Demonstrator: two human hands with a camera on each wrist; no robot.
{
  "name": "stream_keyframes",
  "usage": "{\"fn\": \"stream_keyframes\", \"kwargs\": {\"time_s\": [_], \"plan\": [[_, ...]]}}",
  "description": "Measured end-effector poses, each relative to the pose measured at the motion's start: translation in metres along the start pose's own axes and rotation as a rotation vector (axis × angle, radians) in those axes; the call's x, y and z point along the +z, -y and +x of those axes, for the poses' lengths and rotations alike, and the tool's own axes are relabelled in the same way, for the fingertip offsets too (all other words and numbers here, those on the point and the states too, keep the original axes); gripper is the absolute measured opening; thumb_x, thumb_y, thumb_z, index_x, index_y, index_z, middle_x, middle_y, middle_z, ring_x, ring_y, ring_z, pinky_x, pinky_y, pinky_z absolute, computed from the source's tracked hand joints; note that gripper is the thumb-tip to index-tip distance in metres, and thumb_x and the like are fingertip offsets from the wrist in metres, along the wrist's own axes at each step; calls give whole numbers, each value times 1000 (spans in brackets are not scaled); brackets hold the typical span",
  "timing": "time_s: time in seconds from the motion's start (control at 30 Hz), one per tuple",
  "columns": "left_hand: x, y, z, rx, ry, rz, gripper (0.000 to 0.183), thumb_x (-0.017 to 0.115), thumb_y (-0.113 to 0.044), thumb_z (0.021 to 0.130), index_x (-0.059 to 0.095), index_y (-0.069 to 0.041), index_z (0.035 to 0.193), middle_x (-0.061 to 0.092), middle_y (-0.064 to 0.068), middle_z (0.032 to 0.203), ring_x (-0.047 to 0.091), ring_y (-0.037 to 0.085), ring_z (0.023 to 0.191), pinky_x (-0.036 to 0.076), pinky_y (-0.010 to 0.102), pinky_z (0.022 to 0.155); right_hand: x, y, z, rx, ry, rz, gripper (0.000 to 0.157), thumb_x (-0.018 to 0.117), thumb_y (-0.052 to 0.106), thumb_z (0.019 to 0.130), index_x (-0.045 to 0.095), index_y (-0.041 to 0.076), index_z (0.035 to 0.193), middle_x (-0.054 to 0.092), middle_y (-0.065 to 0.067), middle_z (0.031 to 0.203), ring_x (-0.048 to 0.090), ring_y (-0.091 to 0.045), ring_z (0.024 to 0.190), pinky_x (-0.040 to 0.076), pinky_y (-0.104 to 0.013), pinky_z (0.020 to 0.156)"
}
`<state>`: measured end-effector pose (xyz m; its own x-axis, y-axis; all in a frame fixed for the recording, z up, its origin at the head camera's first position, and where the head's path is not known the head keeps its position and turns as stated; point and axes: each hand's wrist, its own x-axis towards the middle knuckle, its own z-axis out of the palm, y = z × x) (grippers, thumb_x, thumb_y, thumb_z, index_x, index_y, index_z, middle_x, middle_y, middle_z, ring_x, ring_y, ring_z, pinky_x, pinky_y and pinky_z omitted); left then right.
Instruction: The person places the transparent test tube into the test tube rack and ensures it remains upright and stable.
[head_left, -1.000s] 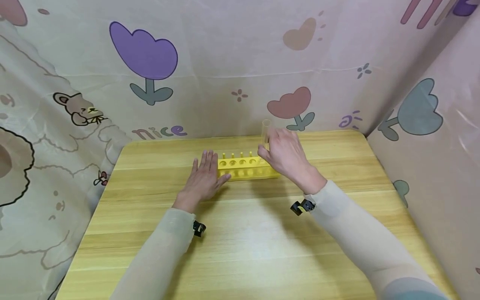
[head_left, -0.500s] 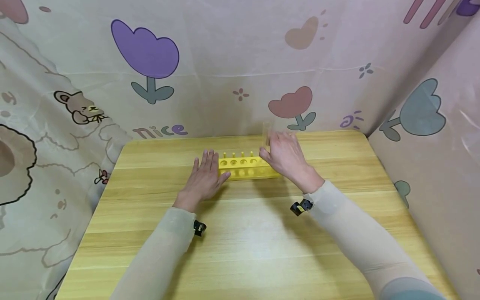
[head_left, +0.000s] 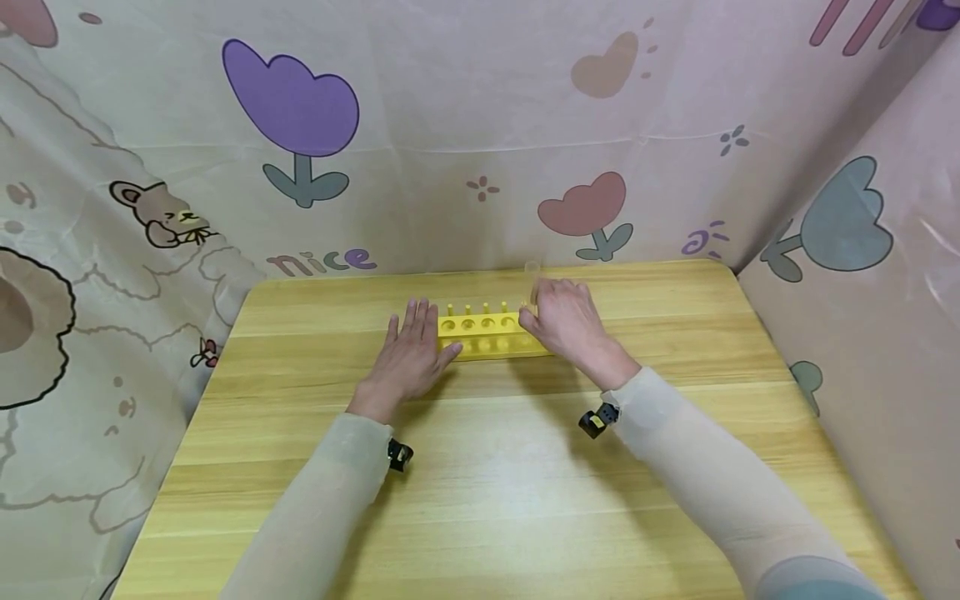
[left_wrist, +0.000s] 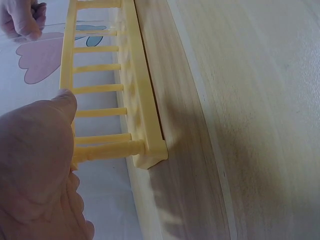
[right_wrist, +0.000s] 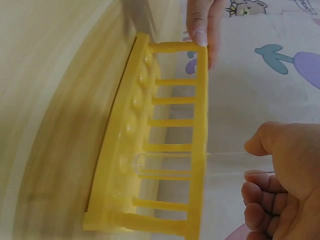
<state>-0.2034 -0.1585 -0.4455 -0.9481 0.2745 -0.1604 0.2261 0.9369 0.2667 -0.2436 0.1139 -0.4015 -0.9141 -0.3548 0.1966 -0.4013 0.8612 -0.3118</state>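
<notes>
A yellow test tube rack (head_left: 491, 325) stands near the back of the table, with a row of holes and a row of pegs. My left hand (head_left: 401, 354) rests at its left end, fingers straight, the thumb against the front edge. With thumb and fingers, my right hand (head_left: 572, 325) pinches a clear test tube (head_left: 532, 272) over the right part of the rack. In the right wrist view the lower part of the test tube (right_wrist: 167, 164) passes through the rack's top plate (right_wrist: 199, 125). Its rounded bottom is close to the base; whether they touch I cannot tell.
The wood-grain table (head_left: 480, 483) extends in front of the rack and to both sides. A patterned cloth (head_left: 450, 108) hangs behind the table and along the left and right sides. A small black camera (head_left: 597, 419) sits at the right wrist.
The right hand has moved down a little with the test tube, whose top rim now stands lower behind the fingers. The left hand and the rack have stayed in place.
</notes>
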Motion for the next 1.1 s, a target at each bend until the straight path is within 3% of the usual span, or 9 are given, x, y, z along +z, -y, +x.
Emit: {"fn": "stream_keyframes", "kwargs": {"time_s": [0.57, 1.1], "plan": [[0, -1, 2, -9, 3, -16, 85, 28, -57, 113, -7, -1, 167, -14, 17, 176, -10, 36, 164, -8, 57, 132, 13, -7, -1, 40, 31, 8, 23, 61, 30, 100, 60, 8, 93, 66, -7, 88, 57, -30, 83, 43, -44, 82], [2, 0, 3, -9, 14, -20, 87, 26, -59, 112, -7, -2, 167, -14, 17, 176, -15, 33, 163, -7, 57, 132, 14, -7, -1, 48, 23, -21, 42, 69, 45, 101, 67, 4, 102, 68, -9, 87, 62, -32, 86, 44, -44, 80]]}}
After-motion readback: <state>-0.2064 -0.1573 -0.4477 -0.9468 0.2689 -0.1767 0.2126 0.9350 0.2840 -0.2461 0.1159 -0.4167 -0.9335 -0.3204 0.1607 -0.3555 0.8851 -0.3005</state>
